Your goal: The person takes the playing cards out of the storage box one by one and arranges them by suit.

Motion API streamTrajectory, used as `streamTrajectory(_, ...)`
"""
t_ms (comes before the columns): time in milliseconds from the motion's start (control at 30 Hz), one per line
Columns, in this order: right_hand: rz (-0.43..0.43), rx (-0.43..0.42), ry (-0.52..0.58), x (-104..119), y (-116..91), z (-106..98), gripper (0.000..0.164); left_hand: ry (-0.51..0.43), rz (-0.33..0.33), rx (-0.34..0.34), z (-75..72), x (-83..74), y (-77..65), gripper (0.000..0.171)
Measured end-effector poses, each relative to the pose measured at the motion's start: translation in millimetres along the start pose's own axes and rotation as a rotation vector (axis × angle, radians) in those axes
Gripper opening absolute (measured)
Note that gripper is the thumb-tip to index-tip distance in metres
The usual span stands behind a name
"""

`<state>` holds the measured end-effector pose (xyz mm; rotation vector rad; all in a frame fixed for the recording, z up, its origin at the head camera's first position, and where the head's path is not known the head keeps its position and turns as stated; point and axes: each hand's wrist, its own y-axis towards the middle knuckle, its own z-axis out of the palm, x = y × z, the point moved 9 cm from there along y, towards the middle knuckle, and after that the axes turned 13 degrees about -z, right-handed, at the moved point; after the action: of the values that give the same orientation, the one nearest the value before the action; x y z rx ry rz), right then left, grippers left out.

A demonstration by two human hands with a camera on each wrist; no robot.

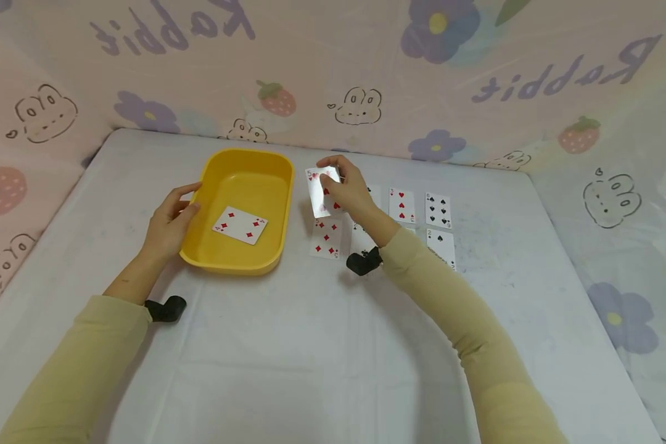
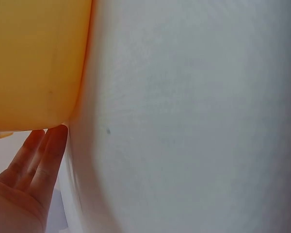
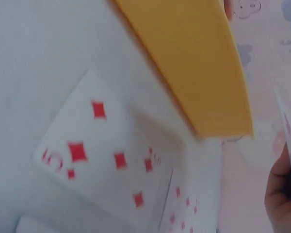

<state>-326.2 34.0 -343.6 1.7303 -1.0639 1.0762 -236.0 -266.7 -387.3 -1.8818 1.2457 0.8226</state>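
My right hand [image 1: 348, 188] pinches a five of hearts [image 1: 317, 200] between thumb and fingers, tilted up above the table. Below it lies a five of diamonds [image 1: 326, 239], partly covered in the head view. A yellow plastic bin [image 1: 244, 265] stands left of the cards, with a four of diamonds [image 1: 240, 226] face up inside. At the bin's left side rests my left hand [image 1: 166, 225]; in the left wrist view its straight fingers [image 2: 47, 165] touch the outer wall. The right wrist view shows the held card edge-on, and another card with red pips [image 3: 184, 206] past the five of diamonds.
Right of the five of diamonds lie more face-up cards in rows: a three of hearts [image 1: 402, 205], a six of spades [image 1: 438, 211] and a two of spades [image 1: 441, 245]. My right forearm hides others partly. A patterned cloth [image 1: 311, 55] hangs behind the white-covered table [image 1: 255, 357].
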Motion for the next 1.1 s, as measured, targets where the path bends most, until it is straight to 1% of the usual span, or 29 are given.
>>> streamTrajectory(267,0.052,-0.060,-0.051,-20.0,-7.2,-40.6,0.030,0.004,-0.011,0.002,0.0,1.0,0.6,0.046)
streamTrajectory(500,0.079,-0.098,-0.111,-36.2,-14.5,-72.1,0.030,0.003,0.005,0.009,0.7,-0.4,-0.3,0.047)
streamTrajectory(667,0.098,-0.122,-0.159,-46.1,-21.7,-94.2,0.031,0.003,0.003,0.008,0.7,-1.0,-0.2,0.047)
streamTrajectory(933,0.129,-0.177,-0.175,-62.4,-31.6,-128.7,0.033,0.003,0.004,0.003,0.4,-1.2,-1.2,0.047)
streamTrajectory(1100,0.123,-0.217,-0.200,-69.1,-38.5,-149.6,0.034,0.005,-0.002,0.004,0.4,-0.9,-1.9,0.047)
